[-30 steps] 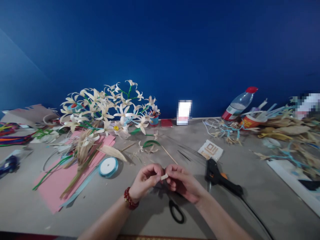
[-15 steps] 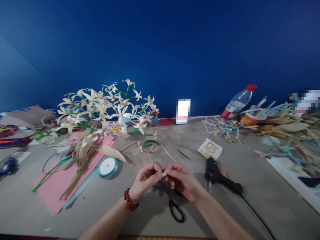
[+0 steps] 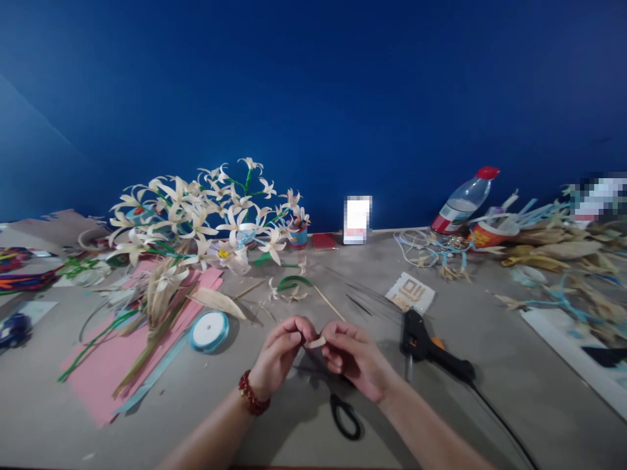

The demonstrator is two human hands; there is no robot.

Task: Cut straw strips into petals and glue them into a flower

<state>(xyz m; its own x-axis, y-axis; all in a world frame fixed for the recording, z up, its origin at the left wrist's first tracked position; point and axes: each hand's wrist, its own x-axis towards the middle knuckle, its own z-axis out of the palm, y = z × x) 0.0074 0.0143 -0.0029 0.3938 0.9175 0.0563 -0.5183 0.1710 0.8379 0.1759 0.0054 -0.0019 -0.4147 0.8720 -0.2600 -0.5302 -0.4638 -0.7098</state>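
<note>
A small cream-coloured husk strip [image 3: 317, 342] is between my fingertips above the table. My left hand [image 3: 283, 352], with a red bead bracelet at the wrist, has thumb and forefinger closed at the strip's left end. My right hand [image 3: 361, 358] pinches its other end, the remaining fingers curled below. Under my hands lies a pair of scissors [image 3: 345, 418]; one black handle loop shows and the rest is mostly covered. Right of my right hand rests a black glue gun [image 3: 431, 349] on its side, its cord running toward the front edge.
White husk flowers [image 3: 196, 212] on green stems spread at the back left. Pink paper sheets [image 3: 93, 391] and a ribbon spool [image 3: 209, 330] lie to the left. A tilted plastic bottle [image 3: 463, 203] and a red-orange cup [image 3: 492, 234] stand back right, near dried husks [image 3: 568, 251].
My left thumb has drawn back a little to the left, so more of the strip shows. My right hand keeps nearly the same place. The view has shifted slightly.
</note>
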